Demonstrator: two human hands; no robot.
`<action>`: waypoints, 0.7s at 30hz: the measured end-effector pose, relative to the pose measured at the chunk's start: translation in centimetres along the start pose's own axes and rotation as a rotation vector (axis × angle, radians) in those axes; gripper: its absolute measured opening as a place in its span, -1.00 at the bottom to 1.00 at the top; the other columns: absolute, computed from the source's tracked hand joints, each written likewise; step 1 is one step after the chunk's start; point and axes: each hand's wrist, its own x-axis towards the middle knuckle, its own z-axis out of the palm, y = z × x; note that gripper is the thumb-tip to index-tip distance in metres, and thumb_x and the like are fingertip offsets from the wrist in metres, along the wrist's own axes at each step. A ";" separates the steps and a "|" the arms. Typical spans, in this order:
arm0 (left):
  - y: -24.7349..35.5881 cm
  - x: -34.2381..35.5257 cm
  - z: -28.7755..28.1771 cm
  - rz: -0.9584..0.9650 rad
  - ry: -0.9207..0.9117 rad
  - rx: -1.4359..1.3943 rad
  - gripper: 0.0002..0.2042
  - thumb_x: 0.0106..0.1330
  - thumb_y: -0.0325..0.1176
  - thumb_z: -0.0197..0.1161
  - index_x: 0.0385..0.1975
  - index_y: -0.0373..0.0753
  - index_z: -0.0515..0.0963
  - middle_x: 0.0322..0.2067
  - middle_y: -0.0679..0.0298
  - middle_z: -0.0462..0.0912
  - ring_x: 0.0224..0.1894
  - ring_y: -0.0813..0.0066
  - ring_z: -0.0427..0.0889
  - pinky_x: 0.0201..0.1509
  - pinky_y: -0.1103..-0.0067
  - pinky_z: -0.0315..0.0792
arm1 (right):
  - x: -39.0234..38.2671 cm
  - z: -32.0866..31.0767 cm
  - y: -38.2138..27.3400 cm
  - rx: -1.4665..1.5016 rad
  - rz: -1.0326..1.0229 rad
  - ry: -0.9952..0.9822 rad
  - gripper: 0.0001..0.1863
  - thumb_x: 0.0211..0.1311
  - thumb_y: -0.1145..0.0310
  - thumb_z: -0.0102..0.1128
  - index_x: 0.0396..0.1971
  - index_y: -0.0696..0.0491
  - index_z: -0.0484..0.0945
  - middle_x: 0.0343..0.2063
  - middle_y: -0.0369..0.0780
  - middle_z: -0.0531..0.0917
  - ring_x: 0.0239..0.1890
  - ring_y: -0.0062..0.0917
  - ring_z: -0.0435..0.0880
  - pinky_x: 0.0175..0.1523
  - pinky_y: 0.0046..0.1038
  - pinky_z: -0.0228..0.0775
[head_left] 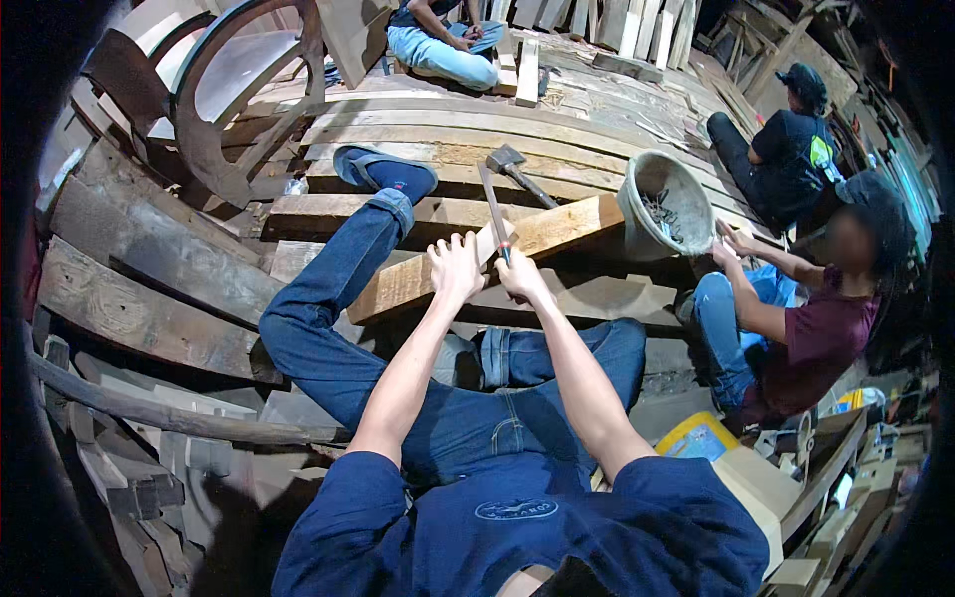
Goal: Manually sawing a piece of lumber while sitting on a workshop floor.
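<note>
My right hand (520, 276) is closed round the dark handle of a long-bladed knife (493, 206), its narrow blade pointing up and away from me. Close to its left, my left hand (458, 267) presses down on a small pale wood piece (489, 240), fingers bent over it. Beneath lies a thick wooden beam (572, 227), slanting from lower left to upper right in front of my bent legs. Whether the blade touches the pale piece is hard to make out. Beyond the beam rests a tool with a broad grey head and dark handle (524, 179).
A whitish bucket (642, 224) holding thin metal pieces stands at the beam's right end. One person (811, 333) sits beside it, another (786, 149) farther back, a third (448, 50) at the far side. A large rusty wheel (189, 109) stands left. Planks (149, 308) lie along the left.
</note>
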 end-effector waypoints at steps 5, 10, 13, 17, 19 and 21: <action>-0.1 -0.2 -0.8 0.005 0.033 0.031 -0.20 -0.16 -0.05 0.47 0.18 -0.10 0.31 0.01 0.07 0.47 0.09 0.02 0.44 0.22 0.03 0.22 | -3.0 0.6 1.6 0.078 0.008 0.076 -0.64 0.29 0.23 0.01 -0.07 0.19 0.37 -0.54 0.13 0.62 -0.56 -0.11 0.69 -0.40 -0.15 0.53; -1.7 -1.2 -1.5 -0.028 0.001 0.038 -0.18 -0.17 -0.06 0.47 0.18 -0.11 0.30 0.01 0.07 0.45 0.09 0.00 0.42 0.19 0.01 0.22 | -10.7 1.6 -1.1 0.150 0.162 -0.081 -0.65 0.32 0.27 -0.05 -0.02 0.18 0.32 -0.61 0.04 0.62 -0.60 -0.21 0.69 -0.41 -0.20 0.54; -1.7 -1.0 -1.4 -0.024 -0.009 0.023 -0.18 -0.18 -0.08 0.48 0.17 -0.13 0.30 0.02 0.07 0.45 0.10 -0.02 0.42 0.19 -0.01 0.22 | -8.5 1.6 -0.9 0.165 0.147 -0.096 -0.65 0.31 0.26 -0.04 -0.06 0.20 0.34 -0.63 0.00 0.61 -0.64 -0.30 0.68 -0.47 -0.27 0.53; 0.7 -0.2 -1.4 -0.004 -0.026 -0.019 -0.21 -0.18 -0.11 0.49 0.14 -0.15 0.31 0.02 0.05 0.46 0.11 -0.03 0.43 0.21 0.00 0.22 | -1.7 -0.1 0.0 0.145 0.072 -0.017 -0.67 0.28 0.24 -0.01 -0.14 0.21 0.39 -0.62 -0.02 0.61 -0.64 -0.28 0.67 -0.45 -0.23 0.52; 0.6 0.2 -1.2 -0.011 -0.053 -0.026 -0.22 -0.20 -0.12 0.50 0.12 -0.13 0.32 0.01 0.05 0.46 0.10 -0.03 0.44 0.23 0.00 0.22 | -1.3 -0.2 0.2 0.038 -0.003 0.012 -0.67 0.29 0.23 -0.02 -0.12 0.20 0.37 -0.59 0.00 0.61 -0.62 -0.25 0.68 -0.42 -0.20 0.53; -1.3 -0.8 -1.5 -0.066 0.016 -0.027 -0.23 -0.21 -0.13 0.50 0.11 -0.12 0.34 0.01 0.05 0.47 0.09 -0.03 0.44 0.23 0.00 0.22 | -3.9 0.7 -2.0 0.156 0.080 -0.080 -0.66 0.30 0.21 -0.02 -0.12 0.19 0.35 -0.55 0.06 0.62 -0.57 -0.17 0.68 -0.40 -0.17 0.53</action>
